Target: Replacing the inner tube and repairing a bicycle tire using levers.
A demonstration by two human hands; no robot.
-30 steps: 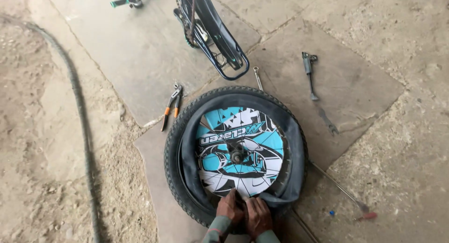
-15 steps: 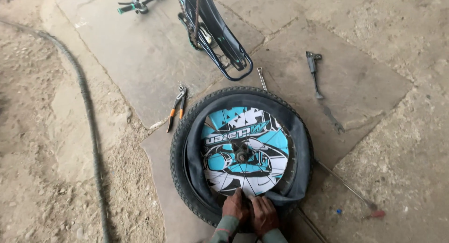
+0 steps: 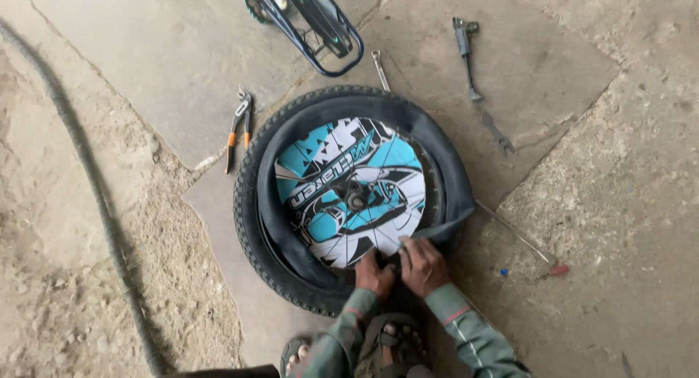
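**Bicycle wheel on the ground, tube being worked at the rim**

Item, far left: a dark hose (image 3: 87, 174) is lying in a long curve across the dirt.

Item: orange-handled pliers (image 3: 238, 130) are resting on the slab, just beside the tyre's upper left edge.

Item, centre: a bicycle wheel is lying flat, its knobbly tyre (image 3: 251, 232) ringing a teal, black and white disc cover (image 3: 349, 189). A black inner tube (image 3: 437, 160) is sitting loose and slack between tyre and rim. It is looking soft, light and floppy, easy to pinch or nick; the tyre bead is likely stiffer. Best hold: the tube's slack fold at the near edge.

Item: left hand (image 3: 373, 275) is pressing at the near rim, fingers curled; whether it is clasping anything cannot be told.

Item: right hand (image 3: 424, 265), touching the left, is pinching the tube's edge in a narrow grip.

Item, above: a rear rack (image 3: 320, 36), a spanner (image 3: 379, 69).

Item, right: a kickstand (image 3: 466, 54); a thin rod (image 3: 513, 232), red-tipped.
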